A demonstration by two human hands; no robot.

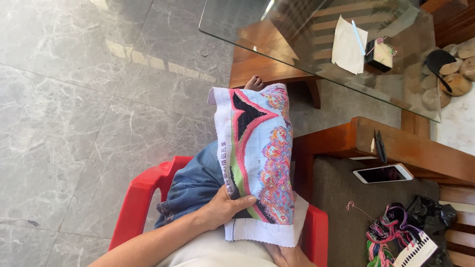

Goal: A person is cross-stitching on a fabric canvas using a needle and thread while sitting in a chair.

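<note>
Left hand [225,205] grips cloth [260,163] edge over lap; right hand [289,256] under cloth, grip unclear. Step: stitching cross-stitch, seemingly. Next: needle pass needs cloth held taut.

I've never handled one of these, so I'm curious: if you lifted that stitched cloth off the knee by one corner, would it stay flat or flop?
The embroidered cloth would probably flop: it already bends over the knee and its lower edge curls. It looks thin, so likely light. The left hand pinching its edge suggests it might otherwise slide off.
</note>
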